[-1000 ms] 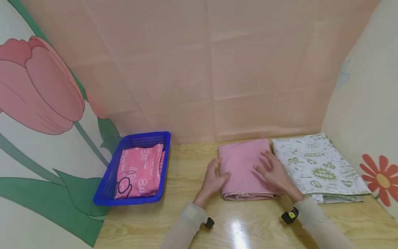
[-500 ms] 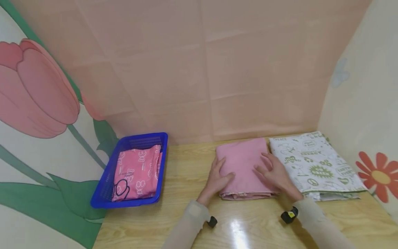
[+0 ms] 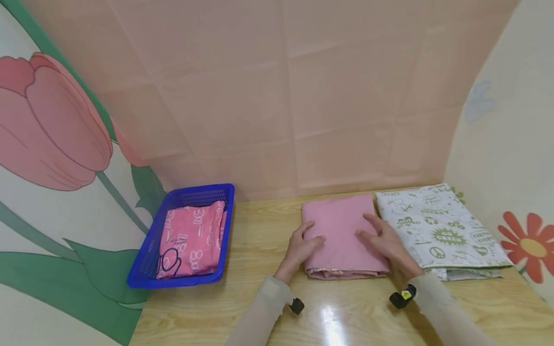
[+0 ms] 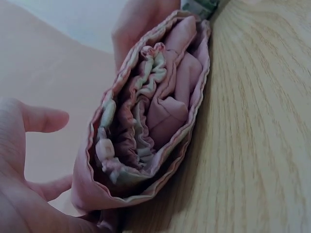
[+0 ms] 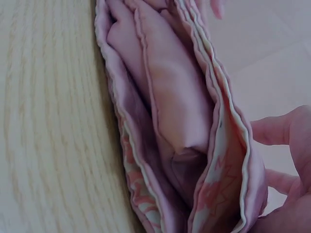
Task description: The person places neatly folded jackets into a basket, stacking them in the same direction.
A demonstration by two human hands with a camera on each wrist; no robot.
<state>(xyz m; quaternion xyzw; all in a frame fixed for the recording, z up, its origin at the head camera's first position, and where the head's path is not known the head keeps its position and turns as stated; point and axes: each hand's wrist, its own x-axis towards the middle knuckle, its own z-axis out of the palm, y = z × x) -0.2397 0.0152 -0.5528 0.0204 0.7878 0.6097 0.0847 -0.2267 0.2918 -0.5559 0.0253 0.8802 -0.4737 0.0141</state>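
A folded pink cloth (image 3: 335,235) lies flat on the wooden table in the head view, its layered open ends facing me. Patterned lining shows between the gathered folds (image 4: 146,107) in the left wrist view. My left hand (image 3: 298,251) is at the cloth's left edge, thumb over the top and fingers spread loosely along the side. On the opposite edge my right hand (image 3: 386,242) lies with relaxed, spread fingers. In the right wrist view, its fingertips (image 5: 272,131) come right up to the outer fold. Neither hand is curled tightly round the cloth.
A blue plastic basket (image 3: 229,230) on the left holds a folded pink printed cloth (image 3: 195,240). Close on the right lies a folded white cloth (image 3: 437,230) with green print. A pinkish sheet (image 3: 277,120) covers the back wall, and painted side walls flank the table (image 3: 259,226).
My left hand has moved in from slightly further off to the pink cloth's left edge. The right hand has stayed nearly still, and the head view has shifted a little.
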